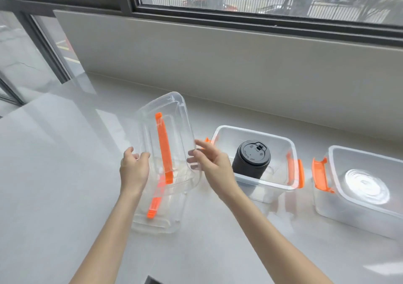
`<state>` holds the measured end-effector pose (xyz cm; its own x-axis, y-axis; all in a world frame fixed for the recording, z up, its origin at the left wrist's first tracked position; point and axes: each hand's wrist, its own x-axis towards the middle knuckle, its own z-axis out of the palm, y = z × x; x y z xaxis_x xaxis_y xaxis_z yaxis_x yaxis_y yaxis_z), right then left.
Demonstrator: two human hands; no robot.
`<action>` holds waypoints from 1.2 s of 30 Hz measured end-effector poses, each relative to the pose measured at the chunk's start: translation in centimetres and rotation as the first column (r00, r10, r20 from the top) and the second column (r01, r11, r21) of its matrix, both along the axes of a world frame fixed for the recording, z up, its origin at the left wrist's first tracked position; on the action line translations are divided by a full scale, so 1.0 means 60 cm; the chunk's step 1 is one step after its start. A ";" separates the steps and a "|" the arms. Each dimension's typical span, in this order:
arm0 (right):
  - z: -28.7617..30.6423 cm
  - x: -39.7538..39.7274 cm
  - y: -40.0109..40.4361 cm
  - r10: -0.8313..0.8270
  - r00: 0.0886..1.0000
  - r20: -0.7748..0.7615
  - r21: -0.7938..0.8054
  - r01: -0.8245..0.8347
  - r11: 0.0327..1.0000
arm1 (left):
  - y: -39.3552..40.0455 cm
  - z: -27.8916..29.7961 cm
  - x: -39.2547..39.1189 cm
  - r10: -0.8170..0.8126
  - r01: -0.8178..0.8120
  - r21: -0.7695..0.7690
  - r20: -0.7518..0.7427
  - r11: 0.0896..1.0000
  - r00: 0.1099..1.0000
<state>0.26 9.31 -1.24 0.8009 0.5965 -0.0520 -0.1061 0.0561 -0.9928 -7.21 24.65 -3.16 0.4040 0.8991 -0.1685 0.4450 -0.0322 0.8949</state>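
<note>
A clear plastic lid [174, 118] with an orange handle strip [164, 148] is held tilted above the counter. My left hand [134, 170] grips its left edge and my right hand [212, 161] pinches its right edge. Beneath it lies a second clear lid [157, 220] with its own orange handle, flat on the counter. To the right stands an open clear container [250, 131] with orange side latches. Inside it stands a black cup [250, 161] with a black lid.
At the far right a second open clear container [359, 214] with an orange latch holds a clear round lid [366, 187]. The white counter [54, 174] runs under a window sill and wall. A dark object [152, 280] peeks in at the bottom edge.
</note>
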 end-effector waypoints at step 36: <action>-0.037 0.112 -0.249 0.354 0.744 0.566 -0.640 0.127 0.758 | -0.162 -0.026 0.156 -0.442 0.433 0.158 0.026 0.887 0.897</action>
<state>6.96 -5.60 -3.46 0.7058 0.7069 0.0450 0.5789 -0.5390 -0.6118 2.14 14.95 -4.72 0.7672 0.6413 -0.0140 0.3021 -0.3420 0.8898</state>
